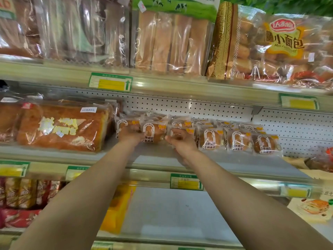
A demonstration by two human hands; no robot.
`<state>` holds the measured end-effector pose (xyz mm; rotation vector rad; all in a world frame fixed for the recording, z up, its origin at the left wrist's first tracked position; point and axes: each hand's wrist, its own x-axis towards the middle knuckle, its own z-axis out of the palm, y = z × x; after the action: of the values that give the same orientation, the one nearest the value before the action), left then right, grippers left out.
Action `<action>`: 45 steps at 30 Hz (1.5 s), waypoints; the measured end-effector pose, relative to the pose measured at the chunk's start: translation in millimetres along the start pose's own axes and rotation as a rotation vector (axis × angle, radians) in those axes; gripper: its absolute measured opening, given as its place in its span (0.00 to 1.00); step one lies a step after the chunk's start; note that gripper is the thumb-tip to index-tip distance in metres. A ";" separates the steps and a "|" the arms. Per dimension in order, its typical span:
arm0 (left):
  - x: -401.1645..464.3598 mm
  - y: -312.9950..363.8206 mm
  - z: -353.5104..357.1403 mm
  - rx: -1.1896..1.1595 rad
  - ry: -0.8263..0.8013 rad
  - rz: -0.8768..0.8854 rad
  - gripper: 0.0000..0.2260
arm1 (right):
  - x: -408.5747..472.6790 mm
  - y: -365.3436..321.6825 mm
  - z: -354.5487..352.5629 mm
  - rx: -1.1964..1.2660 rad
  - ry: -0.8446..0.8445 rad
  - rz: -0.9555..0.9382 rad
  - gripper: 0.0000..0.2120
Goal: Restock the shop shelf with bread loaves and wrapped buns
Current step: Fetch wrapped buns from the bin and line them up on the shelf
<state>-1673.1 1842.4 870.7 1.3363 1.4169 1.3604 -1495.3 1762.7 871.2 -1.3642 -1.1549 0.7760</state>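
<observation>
Your buns [209, 139] stand upright in a row running 9 to 3 o'clock along the middle shelf [158, 156], labels facing you. The print reads "0蔗糖" and "手撕面包". Your left hand [130, 135] curls around one bun [153, 132] at the row's left end; your right hand [180, 139], half open, touches the next. A loaf [61, 125] lies lengthwise at 9 o'clock.

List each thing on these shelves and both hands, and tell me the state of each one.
Left hand: on a wrapped bun, grip unclear.
Right hand: on a wrapped bun, grip unclear.
Buns: wrapped, upright in a row on the middle shelf.
Loaf: bagged, lying left of the buns.
Mini bread bag: sealed, on the top shelf.
Middle shelf: bare in front of the buns.
</observation>
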 end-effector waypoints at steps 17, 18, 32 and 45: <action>0.7 2.1 4.3 -0.166 0.013 0.011 0.09 | 6.1 2.5 3.7 0.006 0.071 0.048 0.24; 1.6 1.4 3.6 -0.143 0.027 0.023 0.09 | 6.7 2.5 3.2 -0.001 0.079 0.040 0.23; 9.0 -3.9 6.1 -0.042 0.044 0.040 0.09 | 0.2 -0.3 1.4 -0.080 0.058 -0.001 0.22; 9.8 -5.8 5.0 0.033 0.043 0.016 0.10 | -11.2 -10.1 2.2 -0.139 0.048 0.013 0.16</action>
<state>-1671.0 1853.6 865.6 1.3493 1.4656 1.3891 -1502.7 1751.8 878.8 -1.4993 -1.1808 0.6784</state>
